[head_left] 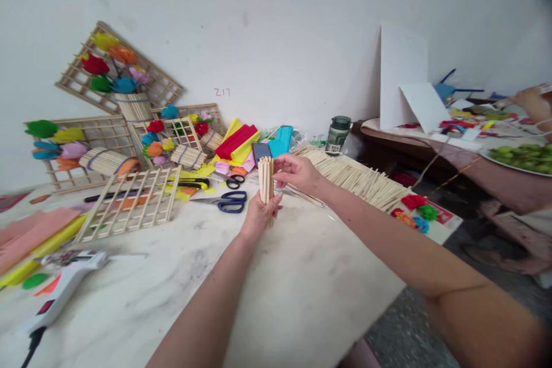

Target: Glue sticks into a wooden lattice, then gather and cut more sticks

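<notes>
A bundle of pale wooden sticks (266, 178) stands upright over the middle of the table, with the fingers of my left hand (259, 214) wrapped round its lower part. My right hand (297, 173) is beside the top of the bundle, on its right. Its thumb and index finger are bent close together, and whether anything is between them is too small to tell. Many loose sticks (357, 178) lie in a pile to the right. Dark blue scissors (233, 202) rest on the table left of my left hand.
A glue gun (64, 287) lies at the front left. Stick lattices (129, 207) with crepe flowers (123, 85) stand behind it. Coloured paper (237, 142) and a green flask (338, 133) are near the wall. Another person's hand (532, 103) shows at the far-right table (466, 158).
</notes>
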`<state>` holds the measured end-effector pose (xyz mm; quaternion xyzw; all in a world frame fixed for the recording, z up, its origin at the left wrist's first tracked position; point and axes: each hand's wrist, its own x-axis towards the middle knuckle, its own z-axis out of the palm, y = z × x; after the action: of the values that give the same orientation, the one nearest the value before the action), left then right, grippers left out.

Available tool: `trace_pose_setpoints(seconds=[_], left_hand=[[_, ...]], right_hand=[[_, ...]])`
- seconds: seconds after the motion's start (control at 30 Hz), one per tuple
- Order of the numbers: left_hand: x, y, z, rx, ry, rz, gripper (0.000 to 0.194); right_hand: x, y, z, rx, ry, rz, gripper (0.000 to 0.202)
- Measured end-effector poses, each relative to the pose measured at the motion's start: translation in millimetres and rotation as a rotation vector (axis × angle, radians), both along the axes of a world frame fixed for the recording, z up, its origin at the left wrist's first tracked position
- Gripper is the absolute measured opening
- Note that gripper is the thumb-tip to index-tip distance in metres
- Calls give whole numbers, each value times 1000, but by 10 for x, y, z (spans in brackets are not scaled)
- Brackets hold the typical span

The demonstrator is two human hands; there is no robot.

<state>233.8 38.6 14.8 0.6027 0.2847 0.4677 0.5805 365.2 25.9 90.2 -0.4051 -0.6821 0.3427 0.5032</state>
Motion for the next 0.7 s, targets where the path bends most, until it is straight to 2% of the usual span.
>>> trace_pose_setpoints(seconds=[0.17, 0.37, 0.43, 0.5, 0.57, 0.7], left_hand=[[-1, -28, 31, 5, 51, -22, 40], [-5, -44, 64, -5, 94, -28, 41], [-7, -37, 56, -14, 111, -28, 41], [-10, -28, 45, -19, 128, -27, 40], [-12, -21, 37, -8, 139, -31, 40], [-19, -11, 31, 22, 150, -37, 39]], right_hand=[[28, -10, -21, 183, -98, -19, 43], [73, -31, 4, 165, -139, 67, 43], [180, -20, 57, 187, -201, 30, 44], [363, 5, 116, 198, -291, -111, 41], [602, 35, 154, 169, -425, -326, 35], [1054, 64, 105, -17, -1018, -667, 23]])
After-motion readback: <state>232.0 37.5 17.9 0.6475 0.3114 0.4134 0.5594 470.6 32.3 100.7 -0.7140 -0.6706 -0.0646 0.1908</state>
